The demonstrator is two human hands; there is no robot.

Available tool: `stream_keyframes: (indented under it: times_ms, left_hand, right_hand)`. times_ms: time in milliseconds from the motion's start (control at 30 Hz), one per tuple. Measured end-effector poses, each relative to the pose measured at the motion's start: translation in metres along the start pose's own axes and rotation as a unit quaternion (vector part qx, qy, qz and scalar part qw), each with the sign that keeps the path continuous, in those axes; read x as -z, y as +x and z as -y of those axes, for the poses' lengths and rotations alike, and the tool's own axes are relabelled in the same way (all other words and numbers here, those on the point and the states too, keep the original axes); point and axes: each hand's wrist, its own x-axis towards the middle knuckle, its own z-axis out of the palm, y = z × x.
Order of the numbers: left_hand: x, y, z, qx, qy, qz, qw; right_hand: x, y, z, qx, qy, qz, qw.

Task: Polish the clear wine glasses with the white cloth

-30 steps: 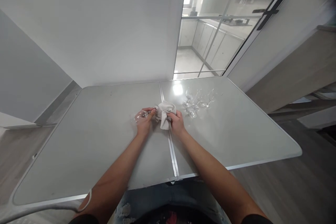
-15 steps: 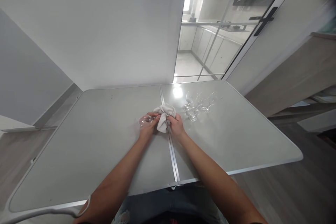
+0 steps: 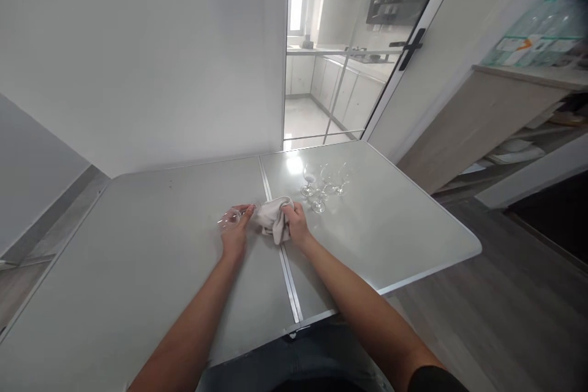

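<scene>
Glass goblet [image 3: 234, 217] is left of the metal seam [image 3: 289, 288], left hand [image 3: 235, 234] pinching it, apparently by the stem. Right hand [image 3: 297, 225] grips bunched cloth [image 3: 273, 215] across the seam. Goblet likely light, stiff, slick, fragile; cloth soft. Best hold: stem, not thin rim. More glasses [image 3: 318, 205] right of seam.

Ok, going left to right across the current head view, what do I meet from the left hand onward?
Left hand → cloth → right hand → grouped glasses → door handle → bottles.
</scene>
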Motion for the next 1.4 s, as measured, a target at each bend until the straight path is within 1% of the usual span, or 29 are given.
stream_keyframes:
  times_ms: [67, 100, 167, 233, 300, 433, 533, 633, 733, 833, 900, 967, 1033, 1067, 1100, 1133, 1167, 1200, 1233, 1267, 1300, 1333, 1400]
  left_hand:
    - [-0.001, -0.002, -0.002, 0.006, 0.014, 0.028, 0.999]
    - [-0.002, -0.003, -0.002, 0.008, 0.027, 0.046, 0.999]
    - [-0.003, -0.004, -0.004, 0.002, 0.053, 0.078, 0.996]
    - [-0.004, -0.004, -0.004, -0.017, 0.065, 0.103, 0.992]
    - [-0.003, -0.003, -0.004, -0.046, 0.073, 0.124, 0.989]
    - [-0.003, -0.002, -0.001, -0.091, 0.117, 0.155, 0.977]
    - [-0.004, -0.005, -0.001, -0.09, 0.132, 0.16, 0.974]
    - [-0.005, -0.008, -0.003, -0.077, 0.113, 0.172, 0.975]
    - [-0.007, -0.01, -0.006, -0.061, 0.074, 0.179, 0.979]
    - [-0.008, -0.011, -0.008, -0.063, 0.043, 0.19, 0.979]
    - [-0.009, -0.01, -0.008, -0.073, 0.028, 0.19, 0.979]
    - [-0.009, -0.009, -0.008, -0.078, 0.02, 0.187, 0.979]
    - [-0.009, -0.009, -0.007, -0.073, 0.022, 0.19, 0.979]
    - [-0.009, -0.009, -0.007, -0.066, 0.025, 0.193, 0.979]
    - [-0.009, -0.009, -0.006, -0.058, 0.029, 0.199, 0.978]
    - [-0.01, -0.009, -0.006, -0.05, 0.035, 0.205, 0.977]
    - [-0.01, -0.009, -0.006, -0.042, 0.043, 0.214, 0.975]
    - [-0.011, -0.009, -0.006, -0.035, 0.051, 0.223, 0.973]
    - [-0.012, -0.009, -0.005, -0.031, 0.058, 0.23, 0.971]
    - [-0.012, -0.008, -0.004, -0.027, 0.063, 0.234, 0.97]
    - [-0.013, -0.008, -0.003, -0.025, 0.066, 0.235, 0.969]
    - [-0.012, -0.007, -0.002, -0.021, 0.067, 0.233, 0.97]
    - [-0.012, -0.005, 0.002, -0.012, 0.064, 0.227, 0.972]
  right_hand:
    - [0.0, -0.003, 0.006, 0.064, -0.072, 0.005, 0.995]
    - [-0.001, -0.004, 0.009, 0.104, -0.119, 0.016, 0.987]
    - [-0.003, -0.007, 0.013, 0.18, -0.213, 0.047, 0.959]
    - [-0.005, -0.008, 0.015, 0.218, -0.291, 0.075, 0.929]
    - [-0.006, -0.009, 0.013, 0.21, -0.361, 0.092, 0.904]
    - [-0.008, -0.01, 0.009, 0.174, -0.483, 0.082, 0.854]
    - [-0.009, -0.012, 0.011, 0.157, -0.551, 0.074, 0.816]
    - [-0.01, -0.015, 0.015, 0.146, -0.592, 0.073, 0.789]
    - [-0.007, -0.015, 0.019, 0.155, -0.598, 0.064, 0.784]
    - [-0.005, -0.014, 0.026, 0.166, -0.587, 0.039, 0.791]
    - [-0.003, -0.017, 0.034, 0.175, -0.566, 0.014, 0.806]
    - [0.003, -0.024, 0.044, 0.194, -0.519, -0.012, 0.832]
    - [0.019, -0.035, 0.057, 0.22, -0.453, -0.044, 0.863]
    - [0.032, -0.041, 0.063, 0.23, -0.421, -0.071, 0.875]
    - [0.047, -0.045, 0.068, 0.228, -0.4, -0.112, 0.88]
    - [0.065, -0.048, 0.073, 0.217, -0.389, -0.175, 0.878]
    - [0.085, -0.048, 0.076, 0.192, -0.395, -0.228, 0.869]
    - [0.105, -0.046, 0.078, 0.163, -0.409, -0.273, 0.855]
    - [0.124, -0.042, 0.079, 0.133, -0.426, -0.294, 0.845]
    - [0.141, -0.036, 0.077, 0.105, -0.445, -0.286, 0.842]
    - [0.155, -0.03, 0.075, 0.08, -0.463, -0.262, 0.843]
    - [0.166, -0.023, 0.071, 0.059, -0.469, -0.25, 0.845]
    - [0.179, -0.01, 0.062, 0.026, -0.48, -0.205, 0.853]
